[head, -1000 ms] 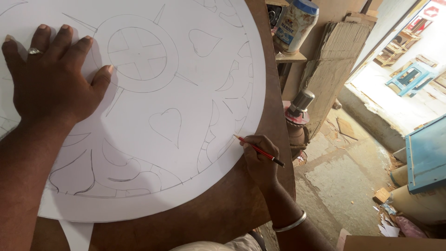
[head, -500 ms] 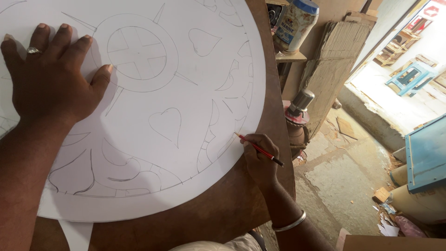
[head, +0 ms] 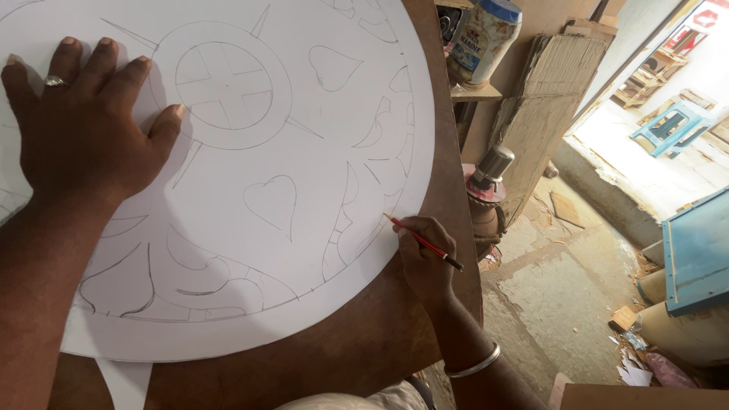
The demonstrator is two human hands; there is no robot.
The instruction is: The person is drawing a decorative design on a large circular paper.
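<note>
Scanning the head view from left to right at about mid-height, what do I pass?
Left hand flat on the round white paper → drawn heart → right hand holding a red pencil → power tool on the floor → blue board.

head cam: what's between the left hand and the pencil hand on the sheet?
In the head view, only the white round sheet with pencil outlines lies between the left hand and right hand: a drawn heart sits roughly midway. No loose object.
</note>
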